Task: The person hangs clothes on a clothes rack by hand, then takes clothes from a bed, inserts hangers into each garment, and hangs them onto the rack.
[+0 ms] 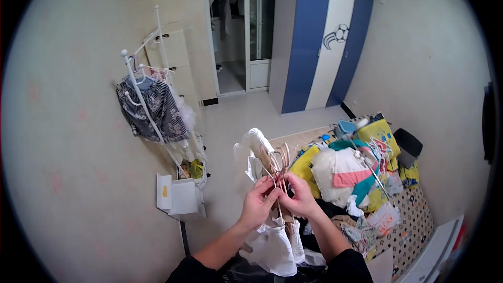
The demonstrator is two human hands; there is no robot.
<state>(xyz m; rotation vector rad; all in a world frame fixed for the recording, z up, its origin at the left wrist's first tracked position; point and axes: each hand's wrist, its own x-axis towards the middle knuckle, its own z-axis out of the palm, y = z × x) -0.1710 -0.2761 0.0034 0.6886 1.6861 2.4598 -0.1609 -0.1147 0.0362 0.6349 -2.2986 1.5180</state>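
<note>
Both my hands are raised close together at the lower middle of the view. My left hand [259,203] and my right hand [299,195] are closed around a bunch of clothes hangers [278,163], near their hooks. White garments [273,247] hang from the hangers below my hands. More white fabric [255,144] and beige pieces show on the far side of the bunch. My fingers hide exactly which hanger each hand grips.
On the left, a white coat rack [141,94] carries a dark patterned skirt [153,109]. A white box [179,197] stands at its foot. Clothes and bags [343,173] are heaped on a patterned mat [408,220] at right. A blue and white wardrobe [320,47] stands behind.
</note>
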